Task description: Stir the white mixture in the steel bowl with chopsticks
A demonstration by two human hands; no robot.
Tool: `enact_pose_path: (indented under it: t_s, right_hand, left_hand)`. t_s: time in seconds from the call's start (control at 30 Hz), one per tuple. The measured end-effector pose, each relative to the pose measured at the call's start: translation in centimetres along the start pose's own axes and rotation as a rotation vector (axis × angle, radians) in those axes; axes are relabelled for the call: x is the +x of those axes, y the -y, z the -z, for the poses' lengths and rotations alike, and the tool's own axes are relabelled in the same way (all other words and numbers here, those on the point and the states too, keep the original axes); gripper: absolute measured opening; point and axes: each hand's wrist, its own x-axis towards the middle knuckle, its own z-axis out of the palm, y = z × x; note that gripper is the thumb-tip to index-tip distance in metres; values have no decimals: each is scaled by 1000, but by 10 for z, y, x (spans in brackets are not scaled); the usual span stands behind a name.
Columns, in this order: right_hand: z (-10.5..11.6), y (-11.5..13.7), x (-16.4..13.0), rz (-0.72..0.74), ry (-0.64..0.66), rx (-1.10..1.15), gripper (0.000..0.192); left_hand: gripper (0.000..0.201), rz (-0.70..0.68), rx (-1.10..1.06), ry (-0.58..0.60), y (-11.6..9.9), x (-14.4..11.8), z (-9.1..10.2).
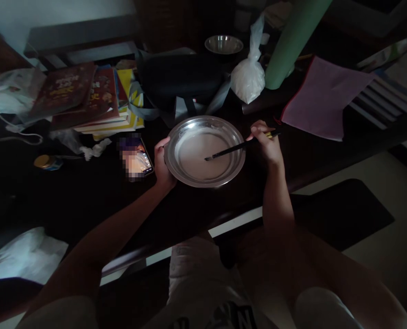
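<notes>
Dark table fills the view, dimly lit. At the center lies a steel plate with a pale liquid in it. Left hand grips the plate rim at 9 o'clock, the fingers closed on the edge. Right hand at 3 o'clock pinches a stick, and its tip rests in the liquid near the plate's middle. Beside the left hand, at 9 o'clock, lies a phone. Books are at 10 o'clock, a white bag at 1 o'clock.

one steel plate, one dark stick, one small steel bowl, one phone, one white bag, two hands
</notes>
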Motion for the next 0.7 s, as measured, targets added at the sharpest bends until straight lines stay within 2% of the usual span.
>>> enact_pose_path:
  t_s: [0.13,0.3,0.43,0.53,0.6,0.7]
  right_hand:
    - [-3,3,0,3,62,-12,77]
    - [-3,6,1,8,-20,-20,87]
    - [-5,9,0,-9,75,-10,85]
    - [-3,8,0,8,39,-24,82]
    - [-2,7,0,10,1,-6,82]
    - [-1,5,0,-3,63,18,82]
  left_hand:
    - [52,25,29,21,2,2,3]
    - [50,32,-17,17,0,2,4]
    - [51,30,20,61,-1,4,5]
    - [54,40,12,80,-1,5,7]
    - [53,64,-15,56,-1,5,7]
    - [52,77,-30,15,-2,5,7]
